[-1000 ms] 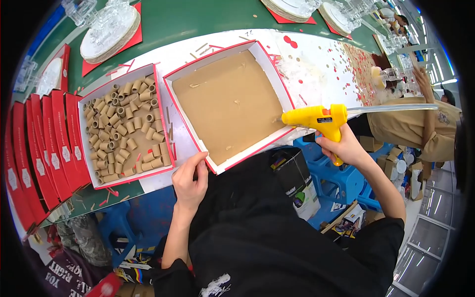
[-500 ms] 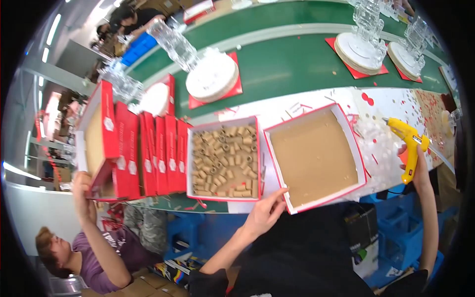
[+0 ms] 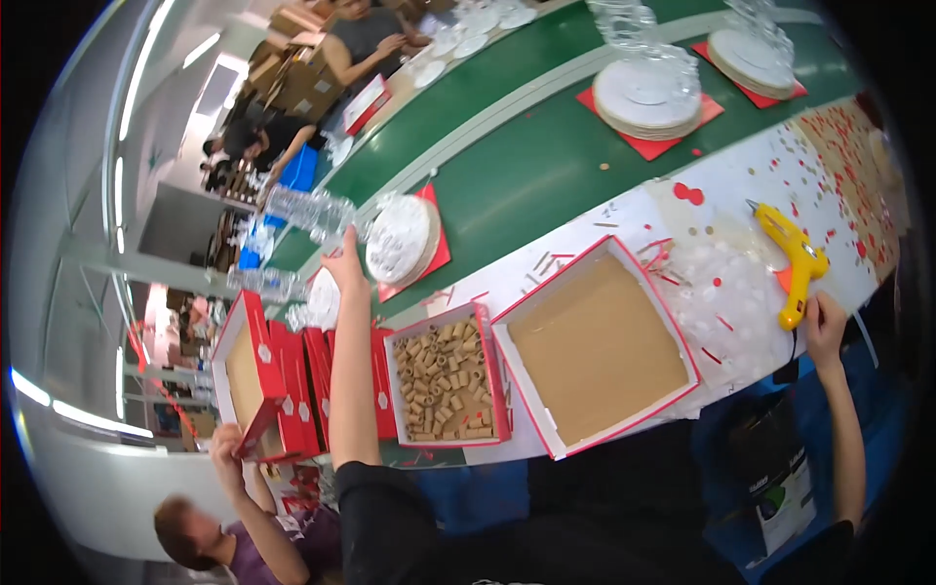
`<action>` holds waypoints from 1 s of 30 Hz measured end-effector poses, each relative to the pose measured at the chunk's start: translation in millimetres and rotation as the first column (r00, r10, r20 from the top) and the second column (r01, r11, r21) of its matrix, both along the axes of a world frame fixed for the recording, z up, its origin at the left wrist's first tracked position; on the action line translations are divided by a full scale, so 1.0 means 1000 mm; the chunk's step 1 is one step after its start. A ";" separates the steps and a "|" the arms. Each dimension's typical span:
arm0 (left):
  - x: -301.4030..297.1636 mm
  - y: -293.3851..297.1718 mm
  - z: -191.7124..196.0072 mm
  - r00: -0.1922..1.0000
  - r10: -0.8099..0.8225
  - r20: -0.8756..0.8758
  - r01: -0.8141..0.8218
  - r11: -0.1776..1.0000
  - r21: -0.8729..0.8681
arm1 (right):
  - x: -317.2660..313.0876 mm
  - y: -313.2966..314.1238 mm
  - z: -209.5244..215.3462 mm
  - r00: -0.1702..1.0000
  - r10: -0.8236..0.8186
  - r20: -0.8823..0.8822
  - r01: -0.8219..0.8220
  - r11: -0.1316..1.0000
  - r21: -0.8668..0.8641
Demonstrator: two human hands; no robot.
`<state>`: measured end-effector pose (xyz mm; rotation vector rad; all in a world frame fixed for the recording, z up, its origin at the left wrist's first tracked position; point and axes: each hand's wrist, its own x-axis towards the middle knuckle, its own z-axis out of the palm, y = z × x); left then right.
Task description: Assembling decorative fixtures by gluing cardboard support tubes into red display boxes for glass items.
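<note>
White worktable (image 3: 702, 210) beside green conveyor belt (image 3: 546, 166); left hand (image 3: 346, 261) reaching a white plate (image 3: 398, 239), grip unclear; right hand (image 3: 824, 322) resting open by yellow glue gun (image 3: 795, 258).

One yellow glue gun (image 3: 795, 258) lay on the bench (image 3: 721, 185). Two open red-rimmed trays sat side by side: one empty tray (image 3: 595, 346) and one tray of cardboard tubes (image 3: 447, 380), the tubes too many to count. About five red boxes (image 3: 292, 375) stood in a row at the left. Three stacks of white plates (image 3: 643, 93) on red mats showed on the green belt (image 3: 517, 166). Two of the wearer's hands were in view, left (image 3: 346, 263) and right (image 3: 824, 322).
</note>
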<state>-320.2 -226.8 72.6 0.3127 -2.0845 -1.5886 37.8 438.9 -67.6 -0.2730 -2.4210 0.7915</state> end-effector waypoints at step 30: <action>0.257 0.201 0.062 0.860 -0.509 0.034 0.491 0.844 0.215 | -0.009 -0.010 0.005 0.983 -0.136 -0.126 0.149 0.985 0.093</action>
